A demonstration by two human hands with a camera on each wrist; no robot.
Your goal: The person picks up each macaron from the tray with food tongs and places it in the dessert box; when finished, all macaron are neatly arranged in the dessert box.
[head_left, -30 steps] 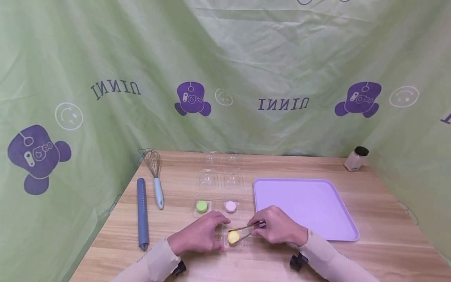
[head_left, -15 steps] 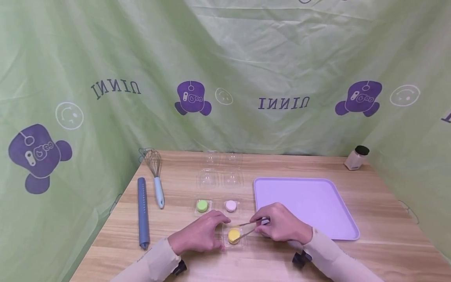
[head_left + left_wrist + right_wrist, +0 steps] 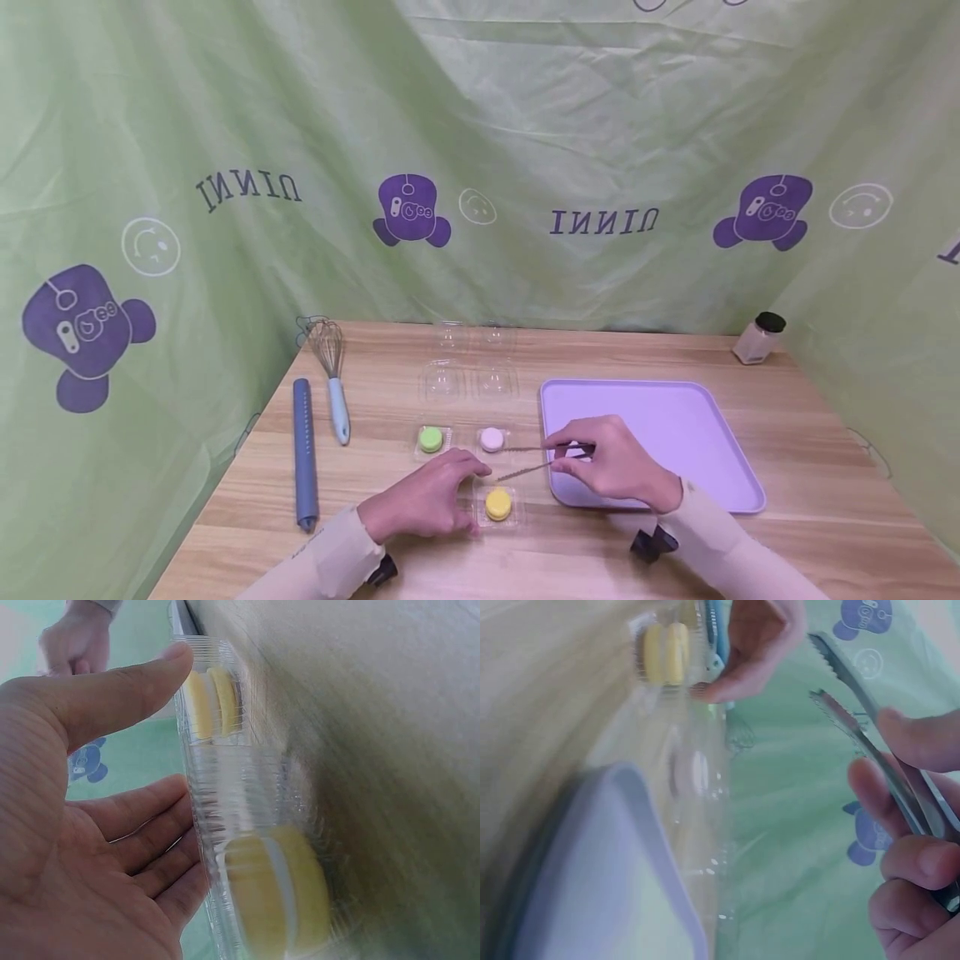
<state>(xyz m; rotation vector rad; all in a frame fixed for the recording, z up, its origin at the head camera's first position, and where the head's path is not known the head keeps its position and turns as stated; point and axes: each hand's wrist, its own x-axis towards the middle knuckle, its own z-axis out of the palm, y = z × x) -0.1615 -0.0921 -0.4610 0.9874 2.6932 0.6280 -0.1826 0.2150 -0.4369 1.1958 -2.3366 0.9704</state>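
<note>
A yellow macaron point(image 3: 498, 504) lies in a clear plastic container point(image 3: 517, 518) near the front of the table. My left hand point(image 3: 429, 498) rests at that container's left side, thumb and fingers spread along its edge. In the left wrist view my thumb tip point(image 3: 180, 654) touches clear plastic and the other fingers look fairly straight. My right hand point(image 3: 611, 458) grips metal tongs point(image 3: 534, 467) over the purple tray's left side. Their serrated tips stand apart in the right wrist view, with nothing between them. A green macaron point(image 3: 431, 439) and a pink macaron point(image 3: 492, 440) lie farther back.
Clear domed lids point(image 3: 442, 381) stand behind the macarons. A purple tray point(image 3: 705, 487) lies at right, with a dark-lidded jar point(image 3: 759, 337) at the back right corner. At left are a whisk point(image 3: 339, 408) and a blue rod point(image 3: 303, 454), and a green curtain hangs behind.
The tongs have spread and come off the yellow macaron, which stays in its container. My right hand has moved up and to the right with them. My left hand has stayed in place.
</note>
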